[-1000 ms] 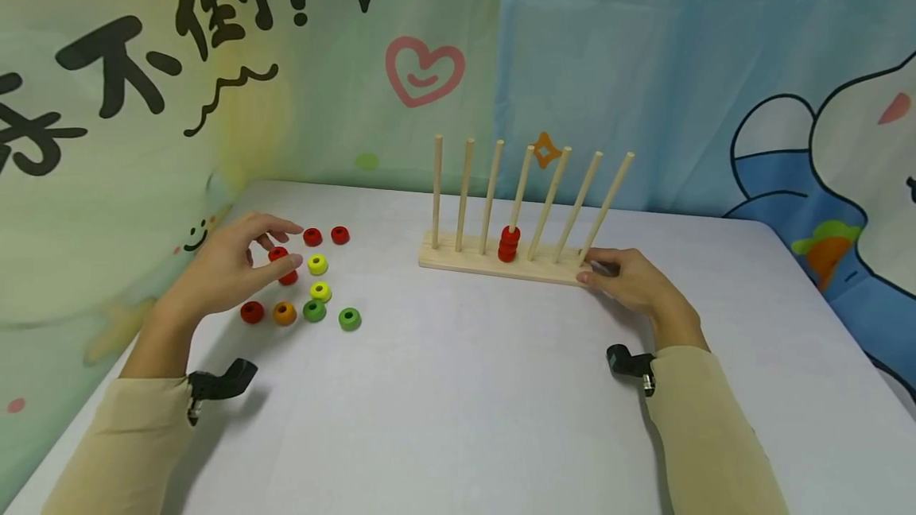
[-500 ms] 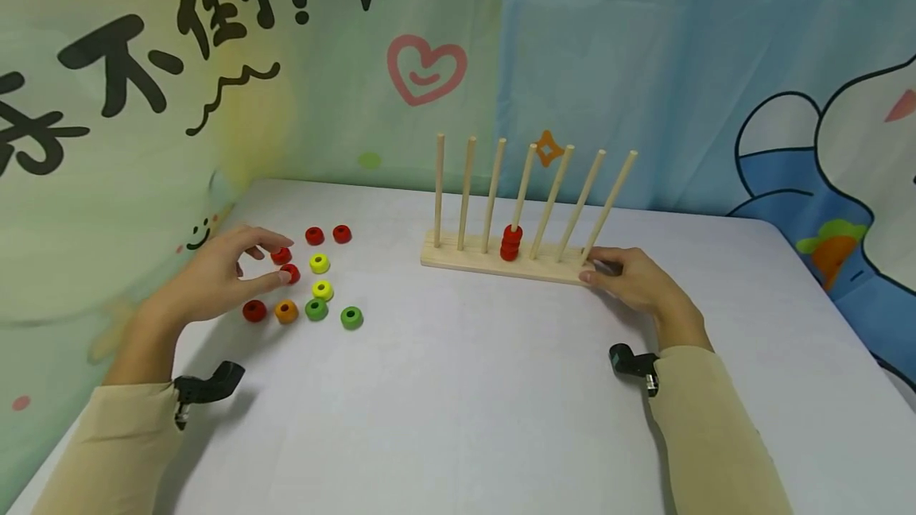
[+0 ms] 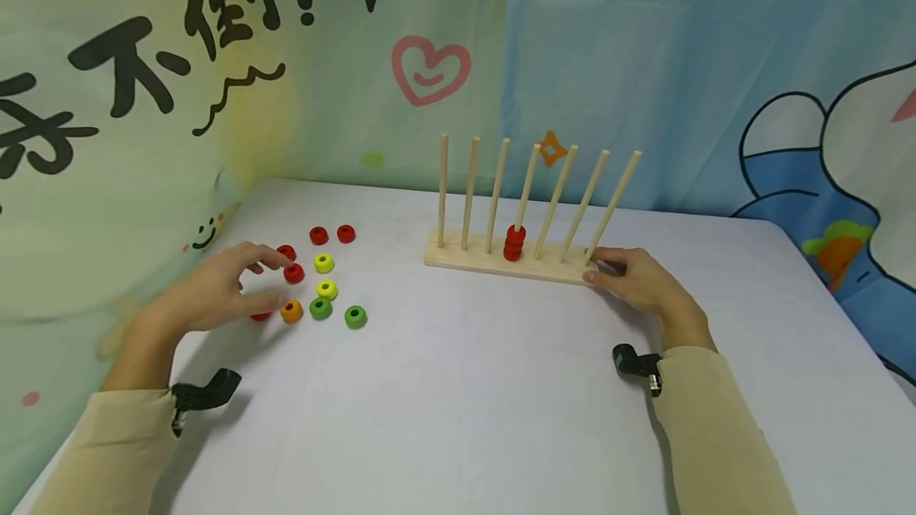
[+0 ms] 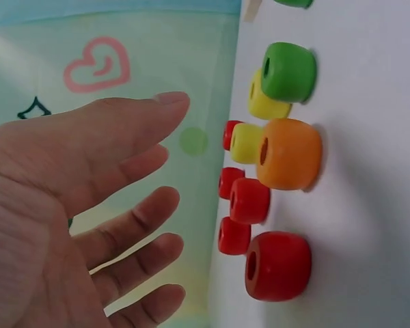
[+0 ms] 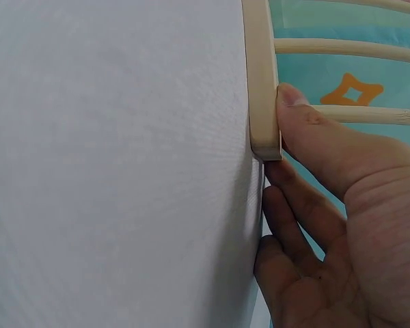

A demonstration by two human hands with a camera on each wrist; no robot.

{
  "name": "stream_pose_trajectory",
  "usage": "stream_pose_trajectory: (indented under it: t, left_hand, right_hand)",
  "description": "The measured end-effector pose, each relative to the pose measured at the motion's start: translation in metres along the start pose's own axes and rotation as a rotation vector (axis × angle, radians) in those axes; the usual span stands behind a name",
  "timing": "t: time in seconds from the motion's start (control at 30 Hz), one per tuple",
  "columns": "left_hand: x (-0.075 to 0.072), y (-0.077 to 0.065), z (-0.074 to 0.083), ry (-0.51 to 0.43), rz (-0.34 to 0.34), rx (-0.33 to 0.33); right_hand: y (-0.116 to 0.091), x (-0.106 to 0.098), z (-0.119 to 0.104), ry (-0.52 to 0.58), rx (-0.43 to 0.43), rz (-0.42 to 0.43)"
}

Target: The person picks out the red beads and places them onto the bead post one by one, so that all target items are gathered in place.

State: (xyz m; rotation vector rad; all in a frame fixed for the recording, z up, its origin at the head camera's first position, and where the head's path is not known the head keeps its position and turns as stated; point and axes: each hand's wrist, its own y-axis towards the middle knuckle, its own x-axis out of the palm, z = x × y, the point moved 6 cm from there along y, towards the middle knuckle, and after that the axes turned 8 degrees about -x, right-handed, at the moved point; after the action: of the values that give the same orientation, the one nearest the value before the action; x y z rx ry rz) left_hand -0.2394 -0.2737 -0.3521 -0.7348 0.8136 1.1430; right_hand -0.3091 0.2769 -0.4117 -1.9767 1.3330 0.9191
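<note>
Seven pale pegs on wooden base in head view, red beads stacked on middle one; loose coloured beads to left. Left wrist: left hand, fingers spread, near smooth, rounded, holed beads. Right wrist: right hand, pinching base end.

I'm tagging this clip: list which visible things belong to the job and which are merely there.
Likely part of the job:
wooden peg rack, gripped by the right hand
stacked red beads on its middle peg
loose red beads
yellow beads
orange bead
green beads

Likely background:
white tabletop
printed backdrop
black wrist devices
</note>
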Motion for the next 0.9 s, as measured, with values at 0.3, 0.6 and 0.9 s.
stream_pose_trajectory:
  t: [0.3, 0.6, 0.9]
  left_hand:
    - [0.004, -0.003, -0.008, 0.012, -0.048, -0.038]
    - [0.009, -0.007, -0.016, 0.014, -0.052, -0.041]
    - [0.013, -0.009, -0.02, 0.018, -0.069, -0.043]
  right_hand:
    - [-0.001, 0.001, 0.0, 0.017, 0.009, -0.003]
    - [-0.001, 0.0, 0.0, -0.008, 0.011, -0.015]
    - [0.0, 0.001, 0.001, 0.012, 0.03, -0.015]
